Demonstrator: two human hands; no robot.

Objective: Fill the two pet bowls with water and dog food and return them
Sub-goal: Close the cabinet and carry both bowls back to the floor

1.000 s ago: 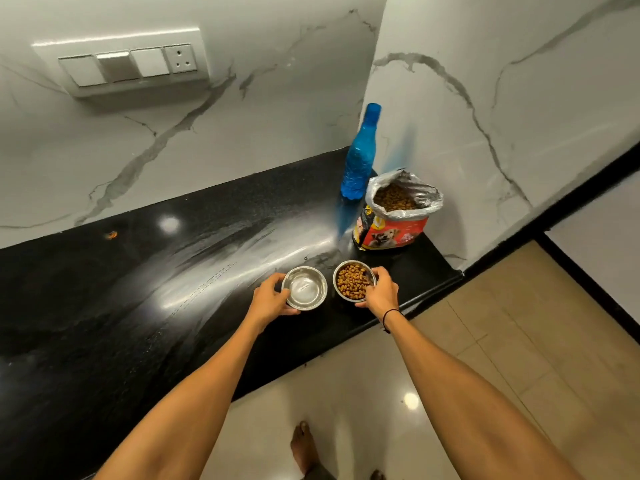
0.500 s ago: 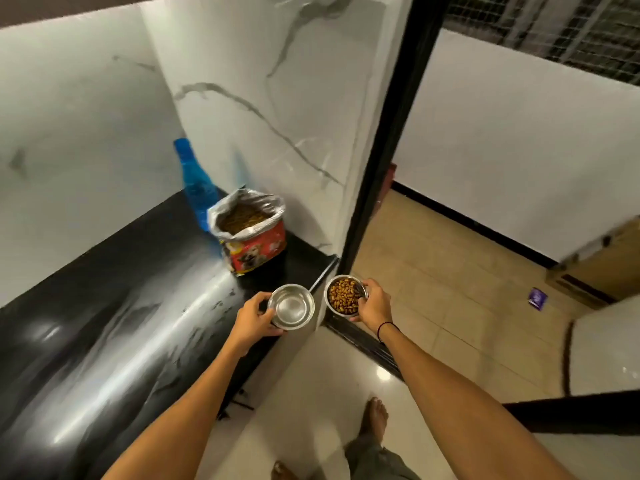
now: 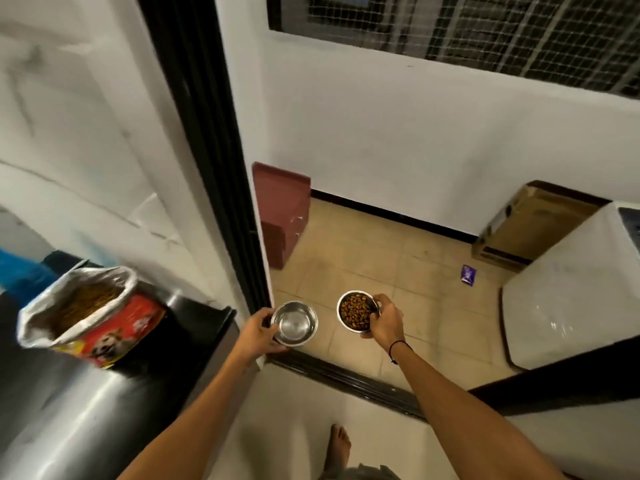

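At the lower left of the frame an open dog food bag (image 3: 91, 318) stands on the black counter (image 3: 69, 410), its red front showing a dog's face; any writing is too blurred to read. At centre, the left hand (image 3: 258, 332) is closed around the rim of the water bowl (image 3: 294, 323). Just right, the right hand (image 3: 384, 322) grips the kibble-filled food bowl (image 3: 356, 311), both bowls held above the tiled floor (image 3: 398, 271). A small purple packet (image 3: 468, 274) lies on the tiles further right, label illegible.

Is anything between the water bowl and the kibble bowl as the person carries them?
Nothing. In the head view the water bowl in the left hand and the kibble bowl in the right hand are apart; only floor tiles show through the gap.
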